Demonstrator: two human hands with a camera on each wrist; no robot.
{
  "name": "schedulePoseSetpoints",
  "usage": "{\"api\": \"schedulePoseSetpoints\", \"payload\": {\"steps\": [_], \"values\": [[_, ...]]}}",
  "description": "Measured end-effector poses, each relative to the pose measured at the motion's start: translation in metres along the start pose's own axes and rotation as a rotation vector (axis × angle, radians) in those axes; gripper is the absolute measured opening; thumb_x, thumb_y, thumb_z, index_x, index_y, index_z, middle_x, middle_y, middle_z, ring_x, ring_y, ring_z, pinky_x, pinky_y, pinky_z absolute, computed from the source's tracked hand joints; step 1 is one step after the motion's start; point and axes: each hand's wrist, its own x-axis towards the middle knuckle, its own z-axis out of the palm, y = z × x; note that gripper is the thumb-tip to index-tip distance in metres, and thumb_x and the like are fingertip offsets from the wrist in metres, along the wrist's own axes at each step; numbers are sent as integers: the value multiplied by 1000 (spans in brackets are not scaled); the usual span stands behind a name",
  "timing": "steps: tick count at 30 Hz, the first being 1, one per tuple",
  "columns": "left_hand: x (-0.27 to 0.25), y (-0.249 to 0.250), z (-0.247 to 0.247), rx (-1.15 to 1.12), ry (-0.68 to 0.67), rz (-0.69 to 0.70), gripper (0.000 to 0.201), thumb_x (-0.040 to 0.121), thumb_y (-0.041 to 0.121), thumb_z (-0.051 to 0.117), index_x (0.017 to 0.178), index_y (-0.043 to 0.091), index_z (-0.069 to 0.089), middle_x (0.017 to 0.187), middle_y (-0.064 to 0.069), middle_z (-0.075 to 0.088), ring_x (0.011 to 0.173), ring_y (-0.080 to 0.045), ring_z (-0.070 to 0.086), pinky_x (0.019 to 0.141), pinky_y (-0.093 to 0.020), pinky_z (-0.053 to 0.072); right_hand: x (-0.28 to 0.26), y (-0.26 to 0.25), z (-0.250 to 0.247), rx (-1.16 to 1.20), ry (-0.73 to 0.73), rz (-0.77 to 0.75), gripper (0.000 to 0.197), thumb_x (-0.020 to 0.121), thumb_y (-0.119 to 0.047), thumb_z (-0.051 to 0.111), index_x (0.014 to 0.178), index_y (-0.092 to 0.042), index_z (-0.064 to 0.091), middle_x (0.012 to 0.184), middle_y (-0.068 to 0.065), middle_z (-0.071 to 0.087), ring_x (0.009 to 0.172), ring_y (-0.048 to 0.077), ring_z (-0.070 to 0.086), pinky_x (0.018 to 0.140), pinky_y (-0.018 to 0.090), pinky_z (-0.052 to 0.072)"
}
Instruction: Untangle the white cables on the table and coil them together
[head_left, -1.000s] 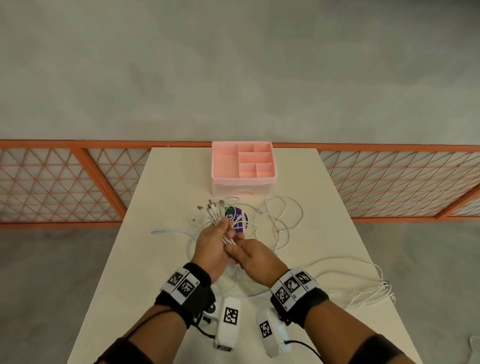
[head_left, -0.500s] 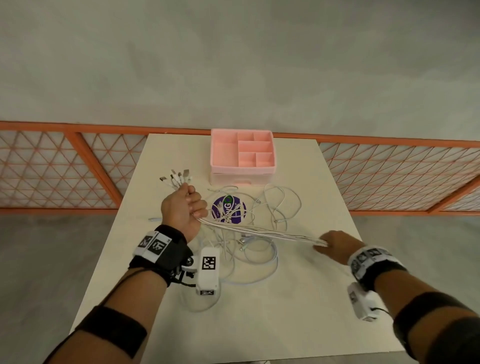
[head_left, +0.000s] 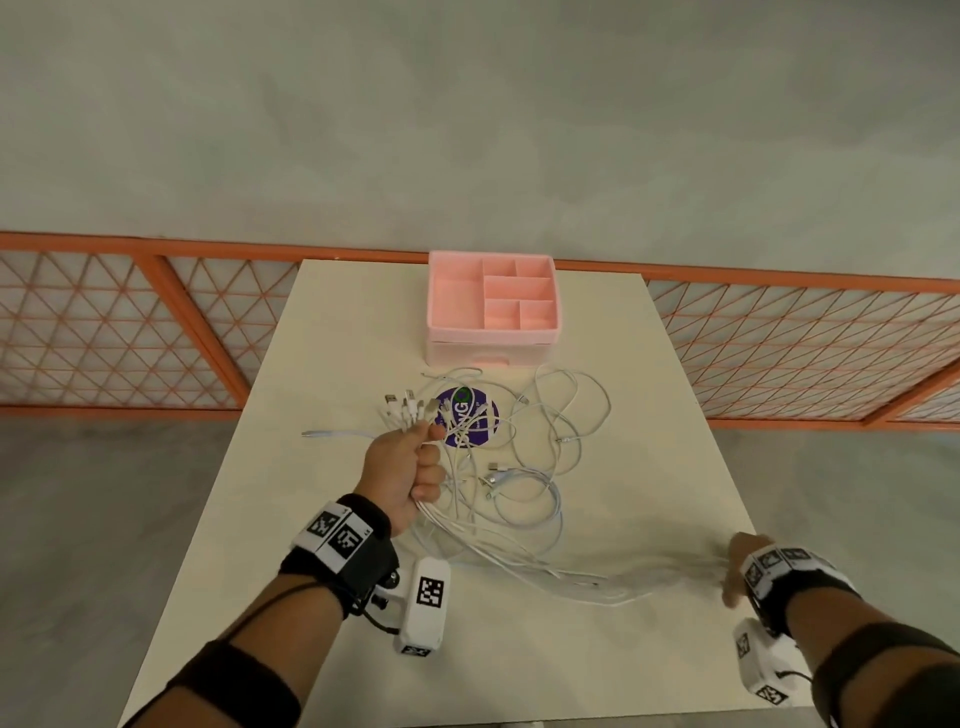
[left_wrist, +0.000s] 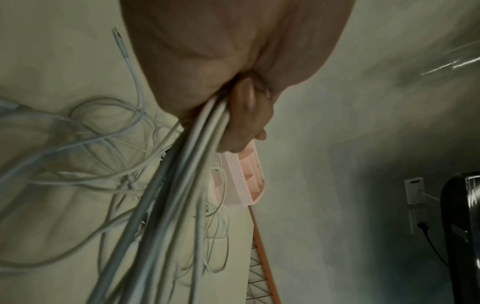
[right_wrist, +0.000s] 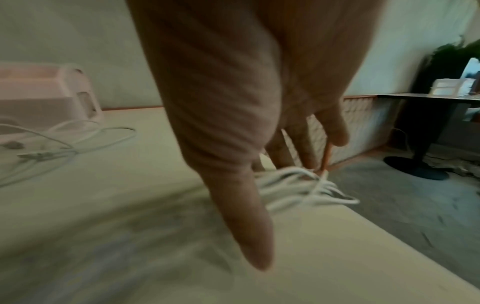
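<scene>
My left hand (head_left: 405, 467) is fisted round a bundle of white cables (head_left: 519, 561); their plug ends (head_left: 410, 405) fan out above the fist. In the left wrist view the cables (left_wrist: 182, 185) leave my curled left hand (left_wrist: 233, 61) as one thick strand. The bundle sags across the table to my right hand (head_left: 735, 566) at the right edge, blurred. In the right wrist view my right hand (right_wrist: 233, 102) has fairly straight fingers and a thumb held apart; the cable strands (right_wrist: 293, 185) lie at the fingertips (right_wrist: 306, 156). More cable lies tangled (head_left: 535, 457) on the table.
A pink compartment organiser (head_left: 493, 306) stands at the far middle of the cream table (head_left: 322, 519). A round purple sticker (head_left: 467, 421) lies under the tangle. An orange lattice railing (head_left: 104, 338) runs behind. A dark pedestal table (right_wrist: 426, 131) stands off to the right.
My right hand has slid on along the bundle, right and toward me, to the table's right edge. My left hand, still gripping the plug ends, has shifted right toward the sticker.
</scene>
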Motion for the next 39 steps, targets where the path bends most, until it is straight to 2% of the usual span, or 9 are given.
{"api": "schedulePoseSetpoints", "payload": {"steps": [3, 7, 12, 16, 20, 27, 31, 33, 39], "values": [[1, -1, 2, 10, 10, 14, 28, 107, 27, 37, 90, 11, 53, 50, 8, 29, 35, -4, 21, 32, -14, 18, 0, -33, -26, 25, 78, -103, 27, 67, -28, 58, 94, -25, 59, 112, 6, 70, 103, 26, 67, 91, 36, 54], [5, 1, 5, 15, 19, 34, 29, 107, 27, 37, 87, 12, 53, 51, 8, 28, 36, -5, 21, 34, -14, 18, -32, -107, -84, 182, 258, -360, 27, 89, -15, 51, 111, -17, 66, 120, 5, 65, 113, 25, 61, 97, 33, 48], [3, -1, 5, 44, 31, 40, 29, 107, 27, 38, 88, 12, 53, 50, 8, 28, 37, -5, 20, 35, -15, 17, -51, -193, -100, 238, 347, -583, 28, 94, -19, 48, 101, -9, 73, 105, 8, 72, 97, 26, 66, 82, 30, 52], [2, 1, 1, 49, 22, 44, 28, 107, 29, 40, 88, 12, 53, 51, 7, 28, 40, -7, 21, 36, -16, 18, -50, -225, -86, 259, 354, -610, 31, 96, -20, 41, 111, -12, 68, 112, 10, 65, 104, 31, 63, 89, 39, 52], [1, 5, -2, 50, -2, 52, 28, 107, 29, 40, 88, 13, 52, 53, 6, 27, 41, -8, 21, 39, -16, 18, -52, -238, -70, 93, 414, -545, 29, 99, -19, 38, 121, -18, 57, 121, 7, 53, 110, 32, 53, 91, 42, 47], [-2, 8, -3, 30, -109, 17, 27, 105, 23, 40, 82, 14, 50, 52, 5, 29, 40, -8, 24, 42, -17, 21, -58, -237, -71, 118, 414, -515, 23, 92, -15, 47, 103, -23, 66, 105, 5, 66, 96, 28, 65, 80, 33, 51], [1, 12, -2, 2, -107, 30, 27, 104, 21, 38, 80, 14, 49, 53, 4, 29, 39, -8, 25, 41, -17, 23, -65, -217, -95, 445, 379, -548, 12, 89, -18, 54, 86, -20, 65, 90, 4, 67, 87, 27, 65, 70, 27, 46], [2, 14, 1, 2, -91, 56, 27, 103, 20, 39, 79, 14, 48, 53, 3, 29, 38, -9, 25, 40, -17, 24, -74, -205, -115, 659, 444, -581, 12, 89, -17, 60, 78, -22, 58, 83, 1, 66, 82, 25, 65, 67, 24, 41], [3, 12, 9, 120, -130, 105, 26, 104, 23, 40, 81, 15, 48, 51, 6, 32, 40, -9, 26, 42, -20, 23, -123, -200, -156, 1487, 751, -563, 5, 99, -9, 49, 94, -9, 49, 77, 11, 72, 65, 24, 67, 63, 35, 56]]}}
